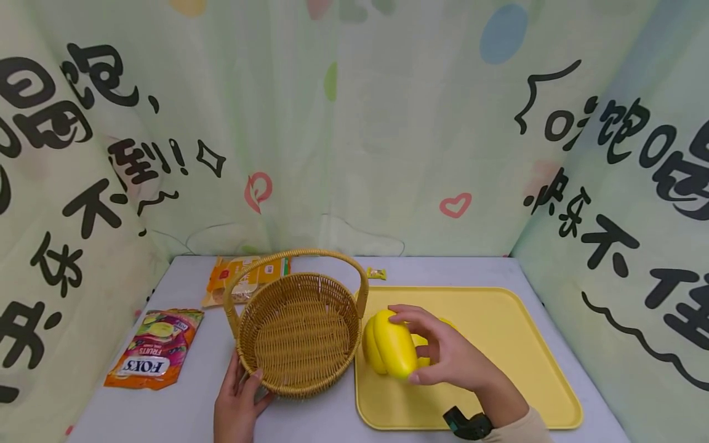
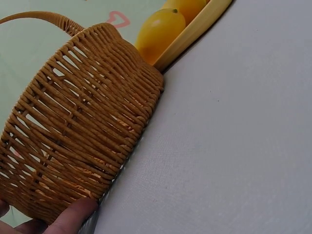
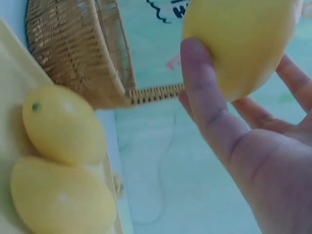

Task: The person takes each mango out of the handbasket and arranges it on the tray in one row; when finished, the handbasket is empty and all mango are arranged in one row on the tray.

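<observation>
My right hand [image 1: 448, 347] holds a yellow mango [image 1: 397, 344] over the left part of the yellow tray [image 1: 509, 357]. In the right wrist view its thumb presses one side of the held mango [image 3: 239, 44], with fingers behind. Two more mangoes [image 3: 66, 126] lie side by side on the tray there; in the head view they are partly hidden. On the left, my left hand [image 1: 239, 400] grips the near left side of a round wicker basket [image 1: 304, 354] with an arched handle. The thumb lies low on its woven wall [image 2: 83, 117] in the left wrist view. Nothing lies inside the basket.
A Fox's Fruits candy bag [image 1: 155, 349] lies left of the basket. Behind the basket is an orange food packet [image 1: 224, 277], partly covered by it. A small yellow wrapped piece [image 1: 376, 273] sits beyond the tray. Printed curtains [image 1: 388, 154] enclose the table's back and sides.
</observation>
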A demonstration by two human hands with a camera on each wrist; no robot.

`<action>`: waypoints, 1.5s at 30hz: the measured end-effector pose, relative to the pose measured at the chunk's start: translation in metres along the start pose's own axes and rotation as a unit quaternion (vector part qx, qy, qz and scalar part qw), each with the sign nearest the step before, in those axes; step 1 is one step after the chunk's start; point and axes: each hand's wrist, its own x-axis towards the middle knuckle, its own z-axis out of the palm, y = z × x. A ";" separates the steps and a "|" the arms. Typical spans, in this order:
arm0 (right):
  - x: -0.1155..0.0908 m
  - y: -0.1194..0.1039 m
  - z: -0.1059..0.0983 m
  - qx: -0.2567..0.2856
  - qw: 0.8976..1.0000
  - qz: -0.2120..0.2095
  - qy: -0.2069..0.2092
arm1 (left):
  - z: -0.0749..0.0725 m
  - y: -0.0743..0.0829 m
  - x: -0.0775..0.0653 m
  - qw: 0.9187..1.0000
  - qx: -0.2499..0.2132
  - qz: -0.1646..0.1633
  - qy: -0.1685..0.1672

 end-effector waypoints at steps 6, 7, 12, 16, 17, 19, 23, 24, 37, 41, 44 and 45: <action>-0.028 0.003 -0.018 0.030 0.998 -0.047 -0.003 | -0.001 -0.001 -0.001 1.000 -0.002 0.002 -0.001; -0.033 0.004 -0.020 0.029 0.998 -0.051 -0.001 | -0.001 -0.001 -0.001 1.000 -0.002 0.002 -0.001; -0.054 0.006 -0.034 0.014 0.997 -0.076 0.010 | 0.000 0.000 -0.002 1.000 0.000 -0.003 0.008; -0.070 0.007 -0.044 0.004 0.996 -0.089 0.027 | 0.002 0.001 0.000 1.000 0.002 -0.004 0.012; -0.074 0.007 -0.047 -0.002 0.995 -0.089 0.033 | 0.002 0.001 0.000 1.000 0.002 -0.004 0.011; -0.082 0.005 -0.051 -0.013 0.995 -0.083 0.046 | 0.002 0.001 0.000 1.000 0.001 -0.001 0.009; -0.096 -0.002 -0.058 -0.058 0.994 -0.038 0.081 | 0.002 0.002 0.000 1.000 0.002 -0.001 0.006; -0.099 -0.004 -0.059 -0.076 0.993 -0.020 0.091 | 0.002 0.002 0.000 1.000 0.002 0.001 0.005; -0.107 -0.006 -0.068 -0.356 0.909 0.157 0.152 | 0.002 0.001 0.000 1.000 0.005 -0.005 0.008; -0.103 0.001 -0.071 -0.434 0.872 0.177 0.142 | 0.001 0.001 -0.001 1.000 0.005 -0.008 0.007; -0.100 0.005 -0.073 -0.481 0.847 0.190 0.128 | 0.000 0.000 0.000 1.000 0.003 -0.005 0.003; -0.099 0.007 -0.074 -0.492 0.840 0.192 0.124 | 0.000 0.000 0.000 1.000 0.003 -0.004 0.003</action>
